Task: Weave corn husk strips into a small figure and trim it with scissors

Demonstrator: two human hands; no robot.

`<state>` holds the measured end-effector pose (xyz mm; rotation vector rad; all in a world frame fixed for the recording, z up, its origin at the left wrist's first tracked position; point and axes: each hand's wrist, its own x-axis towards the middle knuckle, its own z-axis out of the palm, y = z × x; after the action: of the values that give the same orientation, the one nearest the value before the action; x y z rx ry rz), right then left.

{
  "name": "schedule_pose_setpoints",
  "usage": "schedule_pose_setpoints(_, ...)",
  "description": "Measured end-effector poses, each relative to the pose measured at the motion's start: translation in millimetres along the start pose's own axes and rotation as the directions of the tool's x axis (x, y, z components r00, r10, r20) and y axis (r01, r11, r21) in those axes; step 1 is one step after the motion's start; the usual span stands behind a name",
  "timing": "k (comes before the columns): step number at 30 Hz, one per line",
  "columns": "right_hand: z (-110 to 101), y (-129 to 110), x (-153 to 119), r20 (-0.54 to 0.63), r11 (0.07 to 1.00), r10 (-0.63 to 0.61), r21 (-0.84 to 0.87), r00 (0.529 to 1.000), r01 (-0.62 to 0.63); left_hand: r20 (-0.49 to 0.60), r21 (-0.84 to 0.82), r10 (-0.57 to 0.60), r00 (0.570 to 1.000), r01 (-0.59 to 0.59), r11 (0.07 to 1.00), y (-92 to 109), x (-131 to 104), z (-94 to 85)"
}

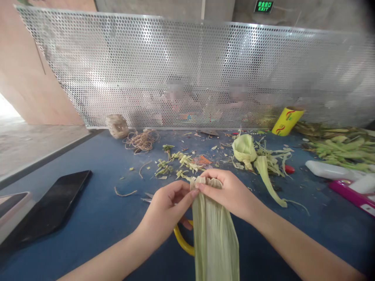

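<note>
A long pale-green corn husk [215, 234] hangs down toward me from both hands. My left hand [172, 201] pinches its upper left edge between thumb and fingers. Opposite it, my right hand [224, 191] grips the gathered top edge, which looks folded or pleated there. Beneath my left hand lies a pair of scissors with a yellow handle [184, 241]; the blade tips show left of the hand, and the rest is hidden. Just beyond my fingers lie several small braided husk pieces [187, 160] and an orange scrap [202, 160].
At the right are a cupped husk [244, 148], a curled husk strip [268, 181], a yellow tube [287, 121], a husk pile [345, 150] and a white-and-magenta tool [351, 191]. Twine [142, 140] lies back left, a black tablet-like slab [55, 207] nearer. A perforated metal screen [199, 70] stands behind.
</note>
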<state>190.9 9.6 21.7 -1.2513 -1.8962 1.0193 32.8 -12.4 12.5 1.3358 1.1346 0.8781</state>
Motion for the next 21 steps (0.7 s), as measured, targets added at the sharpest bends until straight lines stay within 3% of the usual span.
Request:
schedule_pose_setpoints(8,-2.6,1.3,0.8,-0.098,0.999,0.046,-0.002,0.994,-0.047,-0.099,0.299,0.175,0.980,-0.138,0.944,-6.1,-2.0,-3.2)
schedule_pose_setpoints(14,-2.5,12.3,5.5,-0.201,0.965,0.184,0.221,0.962,-0.138,-0.107,0.546,0.382,0.918,-0.267,0.794,-7.9,-6.0,-12.2)
schedule_pose_setpoints(18,-22.1,25.8,18.6,-0.361,0.866,0.279,0.495,0.890,-0.070,-0.077,0.543,0.477,0.875,-0.365,0.757,-4.0,-12.9,-16.0)
schedule_pose_setpoints(21,-52.9,39.7,30.3,-0.556,0.793,0.334,0.602,0.761,0.092,-0.125,0.358,0.553,0.824,-0.483,0.799,-1.6,-19.1,-16.9)
